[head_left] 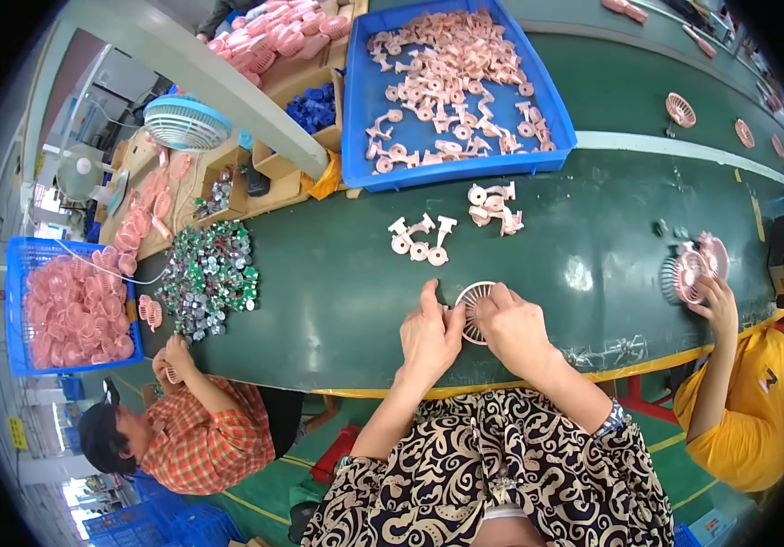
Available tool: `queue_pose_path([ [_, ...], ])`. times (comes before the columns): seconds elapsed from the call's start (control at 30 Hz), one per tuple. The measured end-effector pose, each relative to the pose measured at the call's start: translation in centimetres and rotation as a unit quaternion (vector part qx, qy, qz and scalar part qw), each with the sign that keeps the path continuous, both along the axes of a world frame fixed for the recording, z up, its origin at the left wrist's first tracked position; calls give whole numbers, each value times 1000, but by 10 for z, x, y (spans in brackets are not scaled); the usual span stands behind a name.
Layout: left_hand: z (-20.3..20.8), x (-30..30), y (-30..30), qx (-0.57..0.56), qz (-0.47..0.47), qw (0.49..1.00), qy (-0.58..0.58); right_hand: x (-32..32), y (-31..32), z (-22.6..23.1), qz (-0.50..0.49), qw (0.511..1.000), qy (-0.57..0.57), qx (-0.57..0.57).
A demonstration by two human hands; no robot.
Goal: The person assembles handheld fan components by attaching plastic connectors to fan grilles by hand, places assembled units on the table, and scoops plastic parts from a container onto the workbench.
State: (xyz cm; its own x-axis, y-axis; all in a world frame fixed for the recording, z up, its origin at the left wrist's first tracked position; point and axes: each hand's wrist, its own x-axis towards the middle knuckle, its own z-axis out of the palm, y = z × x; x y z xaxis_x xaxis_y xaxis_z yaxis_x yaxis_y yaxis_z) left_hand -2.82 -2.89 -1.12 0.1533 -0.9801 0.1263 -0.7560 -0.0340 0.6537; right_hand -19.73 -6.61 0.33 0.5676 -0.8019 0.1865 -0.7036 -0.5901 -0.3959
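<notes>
A round pale-pink fan grille (472,298) with radiating slats lies between my hands near the table's front edge. My left hand (430,334) grips its left rim with the thumb, the index finger pointing up past it. Over the grille's right half, my right hand (514,332) is closed, its fingertips bunched near the middle. What those fingertips hold, if anything, is hidden. Just beyond my hands lie several small pink ring-and-stem plastic parts (420,246), with another little group of pink parts (496,210) to their right.
A blue tray (465,170) of similar pink parts stands at the back. Green circuit boards (205,278) are heaped to the left, beside a blue basket (16,310) of pink casings. Co-workers sit at both sides, one holding pink fan parts (691,272). Grilles (680,110) lie at far right.
</notes>
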Motion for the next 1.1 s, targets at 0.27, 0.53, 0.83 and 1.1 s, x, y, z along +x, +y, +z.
queue_pose_path([
  [0.27,-2,2,2,35,-6,999,42,-18,21,3,13,990,-140,-1],
  [0.53,8,13,2,-13,-23,996,88,-66,24,20,-87,985,-143,31],
  [0.83,-12,27,11,-117,24,993,6,-173,-18,18,-396,899,1,-186],
  [1.1,-12,30,13,-131,29,989,-55,-56,-73,19,-165,965,-188,-86],
])
